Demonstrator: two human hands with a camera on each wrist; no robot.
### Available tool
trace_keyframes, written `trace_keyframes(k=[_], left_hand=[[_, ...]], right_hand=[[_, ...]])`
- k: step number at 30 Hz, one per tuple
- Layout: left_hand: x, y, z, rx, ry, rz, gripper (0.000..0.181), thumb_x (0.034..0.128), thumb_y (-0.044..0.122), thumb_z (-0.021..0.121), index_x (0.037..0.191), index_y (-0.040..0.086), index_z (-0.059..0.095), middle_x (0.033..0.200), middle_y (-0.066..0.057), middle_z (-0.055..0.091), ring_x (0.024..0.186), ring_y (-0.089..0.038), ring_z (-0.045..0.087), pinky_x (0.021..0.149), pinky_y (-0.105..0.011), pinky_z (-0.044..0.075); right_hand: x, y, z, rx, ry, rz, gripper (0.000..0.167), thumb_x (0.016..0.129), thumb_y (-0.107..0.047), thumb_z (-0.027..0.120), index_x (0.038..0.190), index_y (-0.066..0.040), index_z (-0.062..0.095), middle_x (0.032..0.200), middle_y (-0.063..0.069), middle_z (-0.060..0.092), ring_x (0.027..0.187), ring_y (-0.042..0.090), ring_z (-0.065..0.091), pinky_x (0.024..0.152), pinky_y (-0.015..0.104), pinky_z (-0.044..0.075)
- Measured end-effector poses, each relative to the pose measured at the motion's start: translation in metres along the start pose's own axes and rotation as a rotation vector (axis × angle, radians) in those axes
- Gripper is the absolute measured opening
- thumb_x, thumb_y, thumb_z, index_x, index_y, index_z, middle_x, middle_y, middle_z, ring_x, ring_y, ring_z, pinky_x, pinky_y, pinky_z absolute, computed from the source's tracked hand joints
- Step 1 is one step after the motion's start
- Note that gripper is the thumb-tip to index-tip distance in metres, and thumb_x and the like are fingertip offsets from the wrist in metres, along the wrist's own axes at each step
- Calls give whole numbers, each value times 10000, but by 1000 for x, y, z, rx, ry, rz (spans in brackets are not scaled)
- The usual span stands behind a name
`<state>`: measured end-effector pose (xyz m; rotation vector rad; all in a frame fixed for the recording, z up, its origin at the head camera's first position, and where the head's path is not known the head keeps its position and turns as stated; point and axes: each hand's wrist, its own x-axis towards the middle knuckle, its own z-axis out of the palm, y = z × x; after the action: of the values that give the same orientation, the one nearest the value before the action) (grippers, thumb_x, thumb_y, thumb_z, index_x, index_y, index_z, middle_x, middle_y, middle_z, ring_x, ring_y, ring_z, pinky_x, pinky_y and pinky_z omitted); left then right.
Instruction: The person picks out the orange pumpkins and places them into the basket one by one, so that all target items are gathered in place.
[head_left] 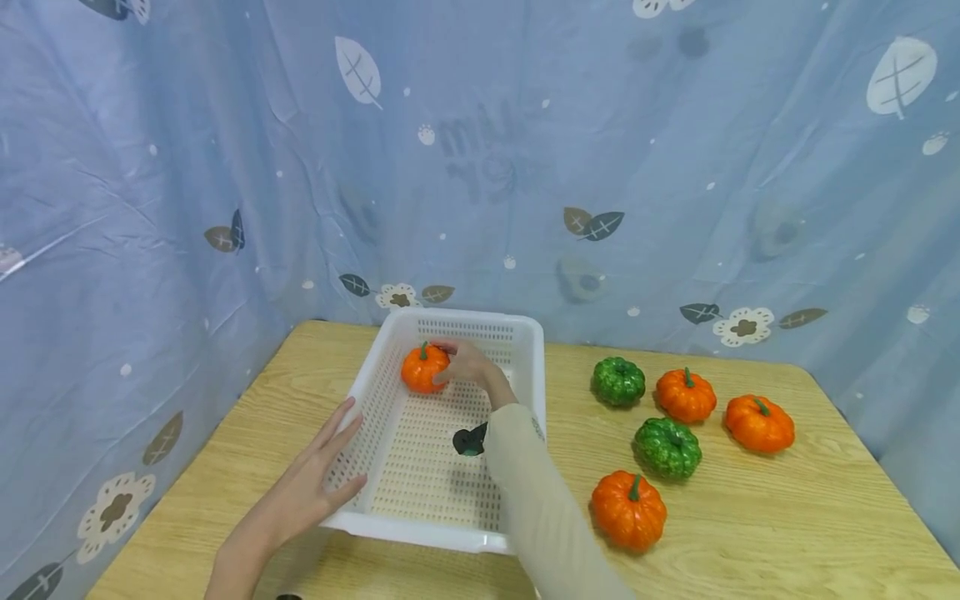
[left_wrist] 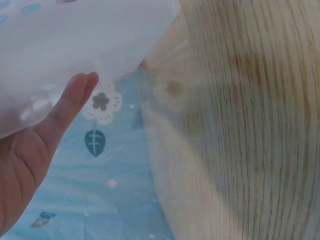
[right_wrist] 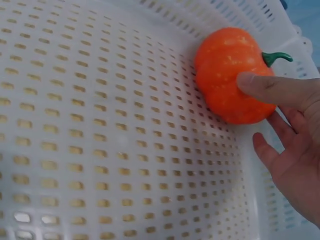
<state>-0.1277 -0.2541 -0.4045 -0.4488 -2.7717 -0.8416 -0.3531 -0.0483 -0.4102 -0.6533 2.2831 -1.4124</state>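
A white perforated plastic basket (head_left: 408, 527) stands on the wooden table. In its far left corner sits an orange toy pumpkin (head_left: 420, 372) with a green stem. My right hand (head_left: 471, 365) reaches into the basket and holds this pumpkin; in the right wrist view the thumb lies on its side and fingers go behind it. My left hand (head_left: 303, 490) rests along the basket's left side with its fingers spread and fairly straight. In the left wrist view, that hand (left_wrist: 30, 155) lies against the basket's outer wall (left_wrist: 75, 45).
Right of the basket lie orange pumpkins, one near the front (head_left: 628, 511), one behind (head_left: 686, 395) and one farther right (head_left: 759, 423). Two green pumpkins (head_left: 618, 381) (head_left: 667, 448) lie among them. A dark object (head_left: 469, 440) shows beside my right wrist. A blue curtain (head_left: 480, 167) hangs behind.
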Motion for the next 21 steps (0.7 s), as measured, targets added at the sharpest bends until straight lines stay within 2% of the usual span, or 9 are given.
trace_keyframes(k=[4,12,16,21], left_hand=[[1,1,0,3,-2,2,723,840,198,721,1419,-72,382,1575,-164,167,1355,-471,273,1031,-602,325],[-1,1,2,7,0,-6,721,833,203,725,1412,-71,394,1573,-163,172,1355,-472,272,1029,-612,320],[-1,1,1,10,2,4,721,831,200,729,1408,-77,397,1574,-162,172,1349,-477,278,1027,-609,323],[1,1,-1,14,2,7,714,835,203,728,1408,-72,402,1578,-145,169,1352,-469,281,1025,-601,332]], right_hand=[[-1,-4,-11,18,-26,-2,654,797,51,697,1404,-47,474,1452,98,457,1351,263,397,1108,386,334],[-6,-10,-38,161,-162,-63,601,855,71,644,1411,46,418,1429,196,456,1310,320,443,1053,368,408],[-12,-18,-48,150,-205,-118,580,896,35,617,1426,56,384,1423,220,452,1291,322,465,1013,358,450],[-21,-31,-59,118,-252,-150,584,909,-22,627,1438,23,385,1418,199,469,1284,278,480,1004,346,458]])
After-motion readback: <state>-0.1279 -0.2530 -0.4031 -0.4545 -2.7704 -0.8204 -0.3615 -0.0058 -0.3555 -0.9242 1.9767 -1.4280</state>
